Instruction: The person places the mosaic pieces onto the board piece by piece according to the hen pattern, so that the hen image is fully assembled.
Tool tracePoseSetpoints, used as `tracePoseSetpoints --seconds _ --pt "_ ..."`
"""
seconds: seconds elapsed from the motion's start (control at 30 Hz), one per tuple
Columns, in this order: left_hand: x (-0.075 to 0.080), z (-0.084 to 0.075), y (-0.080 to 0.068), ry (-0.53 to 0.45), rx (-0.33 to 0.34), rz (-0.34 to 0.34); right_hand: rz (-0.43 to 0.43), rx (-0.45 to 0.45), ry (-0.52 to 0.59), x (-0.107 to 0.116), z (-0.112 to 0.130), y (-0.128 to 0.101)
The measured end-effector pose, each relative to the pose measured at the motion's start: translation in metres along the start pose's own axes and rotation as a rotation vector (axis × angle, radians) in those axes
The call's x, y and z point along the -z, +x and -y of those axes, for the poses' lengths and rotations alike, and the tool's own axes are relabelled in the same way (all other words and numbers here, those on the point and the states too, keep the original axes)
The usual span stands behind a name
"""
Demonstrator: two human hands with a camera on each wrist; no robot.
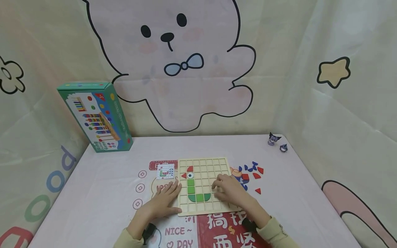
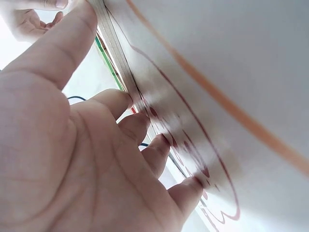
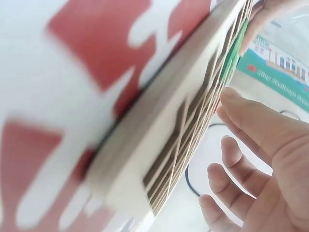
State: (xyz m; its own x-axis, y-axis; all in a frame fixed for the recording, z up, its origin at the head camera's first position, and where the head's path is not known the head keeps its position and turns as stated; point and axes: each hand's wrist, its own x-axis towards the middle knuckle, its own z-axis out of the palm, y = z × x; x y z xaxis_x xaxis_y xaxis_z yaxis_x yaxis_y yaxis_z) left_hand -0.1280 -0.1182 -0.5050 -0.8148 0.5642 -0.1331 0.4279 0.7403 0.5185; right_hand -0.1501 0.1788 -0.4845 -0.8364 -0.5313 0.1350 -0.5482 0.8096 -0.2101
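A wooden grid board (image 1: pixel 217 168) lies flat on the table in front of me. In its left columns sit green pieces (image 1: pixel 198 197) topped by red pieces (image 1: pixel 189 169), together making a bird-like figure. My left hand (image 1: pixel 170 193) lies flat on the table, with straight fingers (image 2: pixel 126 99) touching the board's left edge (image 2: pixel 116 63). My right hand (image 1: pixel 222 188) rests on the board's right half, fingers relaxed and holding nothing. In the right wrist view the fingers (image 3: pixel 251 125) hover just over the grid board (image 3: pixel 164 145).
A small pattern card (image 1: pixel 165 171) lies left of the board's top corner. Loose red and blue pieces (image 1: pixel 252 171) are scattered to the board's right. A green toy box (image 1: pixel 96 115) leans at the back left. Two tiny figurines (image 1: pixel 274 139) stand at the back right.
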Motion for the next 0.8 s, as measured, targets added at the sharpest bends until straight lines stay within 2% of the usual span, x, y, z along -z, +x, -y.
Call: tracePoseSetpoints --seconds 0.37,0.57,0.8 --pt "-0.005 0.005 0.002 0.032 0.027 0.001 -0.072 -0.086 0.002 0.011 -0.032 -0.014" --pt "-0.007 0.006 0.003 0.030 0.043 0.010 -0.109 -0.099 -0.026 0.020 -0.051 -0.024" --pt "-0.005 0.004 0.003 0.032 0.050 0.018 -0.103 -0.218 -0.028 0.032 -0.076 -0.033"
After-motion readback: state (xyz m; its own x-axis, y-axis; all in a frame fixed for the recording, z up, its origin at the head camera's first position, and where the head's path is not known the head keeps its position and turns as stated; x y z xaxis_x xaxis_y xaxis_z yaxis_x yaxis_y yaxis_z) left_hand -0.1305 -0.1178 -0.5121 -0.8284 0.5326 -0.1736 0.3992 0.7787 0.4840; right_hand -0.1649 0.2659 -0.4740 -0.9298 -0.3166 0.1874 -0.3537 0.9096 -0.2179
